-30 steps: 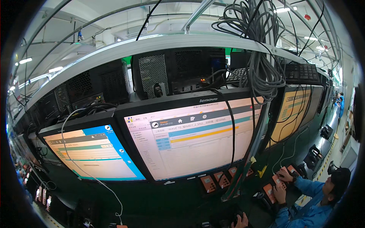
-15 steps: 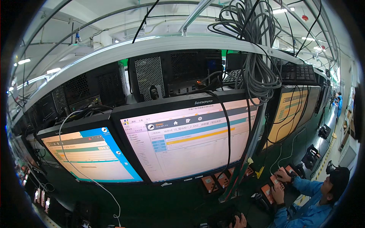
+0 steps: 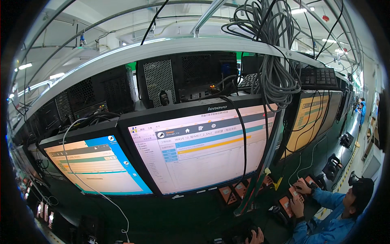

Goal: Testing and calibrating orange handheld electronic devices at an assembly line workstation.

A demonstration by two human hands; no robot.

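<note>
At the lower edge, right of the middle, the fingers of my right hand (image 3: 255, 236) show, curled against a dark object (image 3: 247, 232). Its kind is lost in shadow. My left hand is out of view. Above and to the left stands a large black monitor (image 3: 195, 106) with a lit screen of menus and a yellow bar. A smaller lit monitor (image 3: 97, 166) is on its left. Several orange flat units (image 3: 227, 195) lie under the large monitor's right corner. A white cable (image 3: 106, 195) hangs in front of the smaller monitor, down to the lower edge.
A co-worker in blue (image 3: 337, 215) handles orange units at the right. A metal post (image 3: 254, 191) stands between us. Black computer cases (image 3: 191, 75) sit above the monitors, under a pale rail (image 3: 170, 48). A grey cable bundle (image 3: 276, 81) hangs by the post.
The orange units under the large monitor sit slightly further right. On the large screen, the rows and yellow bar have changed. My right hand stays at nearly the same spot.
</note>
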